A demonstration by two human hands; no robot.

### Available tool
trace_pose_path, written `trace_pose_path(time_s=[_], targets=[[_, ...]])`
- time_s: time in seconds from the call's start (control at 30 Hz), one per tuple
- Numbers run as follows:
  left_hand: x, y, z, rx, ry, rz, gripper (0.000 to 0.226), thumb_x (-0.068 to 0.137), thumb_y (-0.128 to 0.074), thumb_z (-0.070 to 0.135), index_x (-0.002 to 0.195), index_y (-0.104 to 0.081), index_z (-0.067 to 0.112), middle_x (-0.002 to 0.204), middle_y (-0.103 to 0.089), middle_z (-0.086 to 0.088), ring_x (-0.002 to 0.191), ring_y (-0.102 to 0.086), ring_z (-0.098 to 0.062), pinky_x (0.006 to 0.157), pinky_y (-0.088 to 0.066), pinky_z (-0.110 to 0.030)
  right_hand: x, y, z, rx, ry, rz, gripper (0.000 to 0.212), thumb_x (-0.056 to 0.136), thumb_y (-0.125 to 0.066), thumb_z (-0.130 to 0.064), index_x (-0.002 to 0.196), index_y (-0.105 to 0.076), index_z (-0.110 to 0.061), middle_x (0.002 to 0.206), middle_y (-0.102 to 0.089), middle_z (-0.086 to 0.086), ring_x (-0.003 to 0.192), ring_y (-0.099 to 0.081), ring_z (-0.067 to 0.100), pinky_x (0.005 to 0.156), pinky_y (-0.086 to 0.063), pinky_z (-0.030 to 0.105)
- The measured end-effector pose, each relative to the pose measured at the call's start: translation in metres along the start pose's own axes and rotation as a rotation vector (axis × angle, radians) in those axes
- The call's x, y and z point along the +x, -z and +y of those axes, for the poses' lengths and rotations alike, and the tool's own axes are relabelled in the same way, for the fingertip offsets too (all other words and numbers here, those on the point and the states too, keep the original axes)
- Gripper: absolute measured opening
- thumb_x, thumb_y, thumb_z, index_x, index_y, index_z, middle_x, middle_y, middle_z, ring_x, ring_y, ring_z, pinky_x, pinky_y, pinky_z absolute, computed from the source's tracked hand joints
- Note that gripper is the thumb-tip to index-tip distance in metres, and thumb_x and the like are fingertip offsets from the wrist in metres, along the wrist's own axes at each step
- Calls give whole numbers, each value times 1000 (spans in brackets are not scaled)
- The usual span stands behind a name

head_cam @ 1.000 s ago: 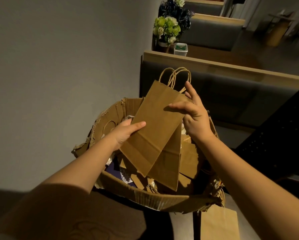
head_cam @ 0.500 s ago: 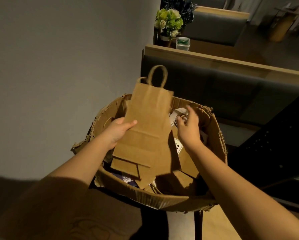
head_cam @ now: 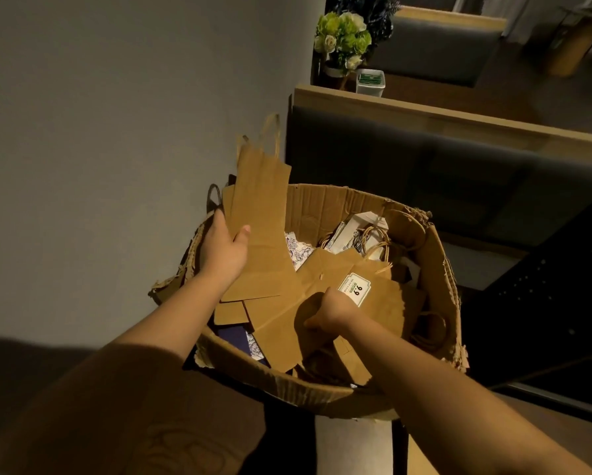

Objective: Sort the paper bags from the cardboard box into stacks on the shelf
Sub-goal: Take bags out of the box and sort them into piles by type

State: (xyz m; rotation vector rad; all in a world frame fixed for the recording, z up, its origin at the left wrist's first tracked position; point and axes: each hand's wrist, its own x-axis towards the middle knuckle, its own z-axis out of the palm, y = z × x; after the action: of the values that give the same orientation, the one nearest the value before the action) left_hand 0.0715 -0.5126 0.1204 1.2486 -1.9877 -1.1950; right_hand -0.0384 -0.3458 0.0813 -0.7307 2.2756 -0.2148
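A battered cardboard box (head_cam: pixel 325 392) stands in front of me, full of flat brown paper bags with twisted handles. My left hand (head_cam: pixel 223 250) grips a small stack of flat brown bags (head_cam: pixel 258 228) at the box's left rim, thumb on top, handles pointing up and away. My right hand (head_cam: pixel 329 311) reaches down into the box and grips a brown bag (head_cam: pixel 380 303) that carries a white price sticker (head_cam: pixel 354 289). Its fingertips are hidden under the paper. White bags with blue print (head_cam: pixel 299 252) lie deeper inside.
A grey wall rises at the left. Behind the box stands a dark bench back with a wooden top ledge (head_cam: pixel 425 111). A flower pot (head_cam: pixel 344 39) and a small white tub (head_cam: pixel 370 82) stand beyond it. A dark perforated panel (head_cam: pixel 545 275) is at the right.
My left hand has swung the held bags left to the box's rim. My right hand let go of them and dropped into the box, closing on the stickered bag.
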Motion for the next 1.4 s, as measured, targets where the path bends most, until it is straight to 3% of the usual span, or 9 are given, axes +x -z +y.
trace_pose_path(time_s=[0.13,0.3,0.57,0.7,0.83,0.97,1.2,1.3,1.4], targets=[[-7,2,8,65,-57,28,65,99,-51,31,154,-19,17,152,-38,-7,138,-38,-28,110,-36,-44,-3,11,5,126,-31,-63,33,88,-67,-25,112,-63,-3,104,-63,13,102,-62,27,85,-54,32],[-10,10,18,14,-162,58,57,98,-52,36,146,-32,14,141,-50,-6,127,-51,-25,104,-45,-46,-18,66,24,667,-38,-65,31,92,-57,-4,120,-50,-14,101,-56,8,78,-61,18,47,-50,18],[-21,2,48,-6,-224,-29,45,95,-53,43,131,-46,16,129,-59,-4,117,-58,-24,95,-52,-49,-68,129,48,1154,239,-332,28,100,-33,-13,95,-60,-11,115,-70,12,88,-71,25,65,-56,32],[-26,-14,44,-108,-179,-138,52,89,-58,49,130,-49,18,131,-59,-3,118,-58,-23,95,-51,-49,-74,121,41,978,441,16,20,89,-63,-28,70,-68,-24,82,-70,-1,81,-62,13,72,-43,30],[-40,-25,51,-221,-116,-235,27,97,-53,20,124,-54,24,120,-63,5,116,-59,-17,98,-50,-46,-73,111,34,1082,362,276,36,91,-60,-43,64,-53,-20,57,-44,-5,54,-41,7,58,-35,23],[-63,-28,73,-354,-99,-241,50,103,-42,27,150,-32,16,150,-41,1,140,-34,-18,116,-23,-34,-79,109,34,1070,384,419,38,94,-58,-42,67,-56,-15,52,-43,-5,49,-39,8,55,-35,25],[-96,-31,113,-328,-239,-324,62,97,-51,36,150,-28,13,151,-39,-1,139,-37,-17,115,-26,-35,-107,130,35,1129,421,674,34,95,-56,-37,73,-61,-12,57,-50,-3,51,-46,6,53,-41,22],[-103,-40,132,-340,-337,-355,31,94,-59,22,122,-47,24,110,-59,17,99,-57,7,91,-52,-25,-119,141,44,1158,452,763,24,93,-60,-36,85,-65,-13,69,-60,0,61,-56,9,60,-49,25],[-116,-51,156,-444,-355,-337,26,96,-57,22,118,-46,27,105,-58,19,88,-58,15,70,-48,-6,-134,158,64,1009,477,903,38,83,-72,-39,112,-54,-22,101,-62,-2,84,-60,5,72,-53,25]])
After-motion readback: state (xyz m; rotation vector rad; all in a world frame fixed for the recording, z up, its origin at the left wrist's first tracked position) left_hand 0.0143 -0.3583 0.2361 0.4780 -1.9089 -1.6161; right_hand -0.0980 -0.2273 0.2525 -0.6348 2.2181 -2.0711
